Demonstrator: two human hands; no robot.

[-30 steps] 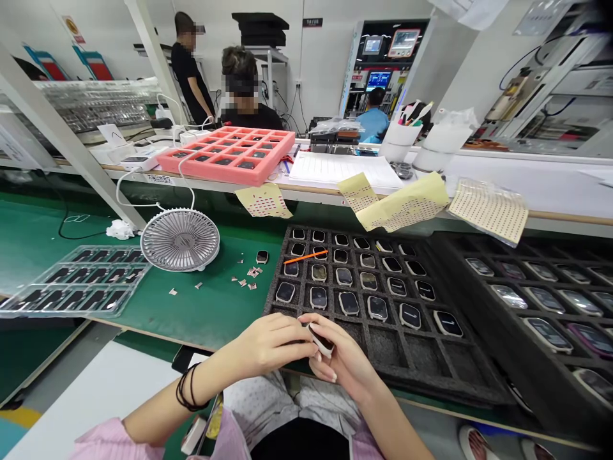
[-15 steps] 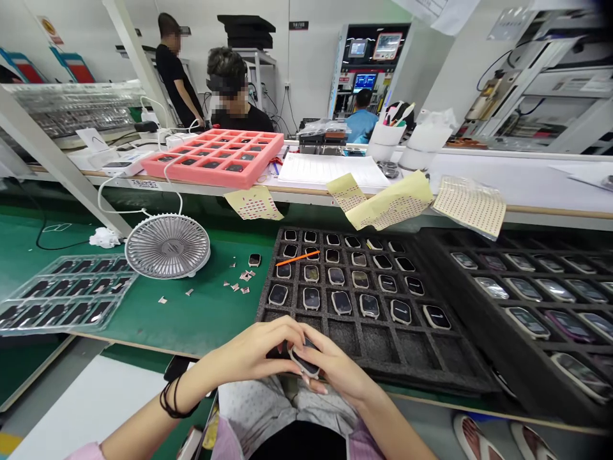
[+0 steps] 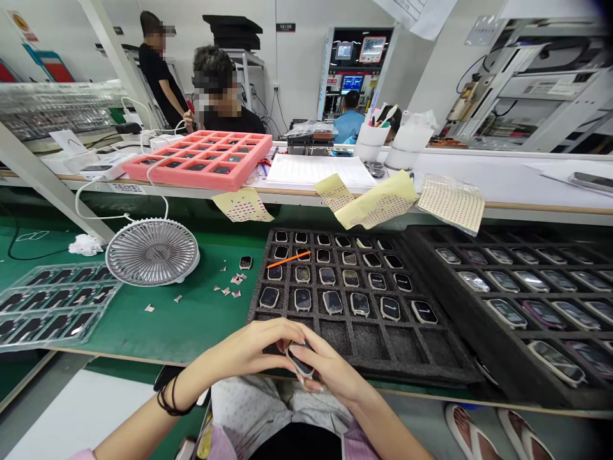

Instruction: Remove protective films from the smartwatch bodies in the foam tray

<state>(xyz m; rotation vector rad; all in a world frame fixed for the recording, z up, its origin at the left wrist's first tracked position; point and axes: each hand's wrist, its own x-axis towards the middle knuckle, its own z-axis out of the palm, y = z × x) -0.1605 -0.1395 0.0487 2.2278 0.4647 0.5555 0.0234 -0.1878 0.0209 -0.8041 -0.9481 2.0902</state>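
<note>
A smartwatch case without a strap [image 3: 301, 367] is held between both my hands, close above my lap at the near edge of the bench. My left hand [image 3: 268, 345], with black bands at its wrist, grips the left side with thumb and fingers. From the right, my right hand [image 3: 330, 364] closes round the case, its thumb lying over the dark screen and its fingers below. Just beyond them lies a black foam tray [image 3: 368, 377] with rows of similar watches; its nearest row shows bare pockets. An orange stick [image 3: 288, 259] rests across the tray's left side.
A second foam tray with watches [image 3: 502, 313] is at right. Left are a grey fan [image 3: 153, 252], a clear plastic tray [image 3: 52, 300], scattered small tabs [image 3: 237, 279] and a lone watch [image 3: 246, 262]. Yellow sticker sheets [image 3: 378, 204] hang from the shelf, which holds a pink foam tray [image 3: 230, 182].
My view has turned slightly right, so the bench appears shifted left. Both hands still hold the watch case, which now sits a little more tilted, with my right thumb across its screen.
</note>
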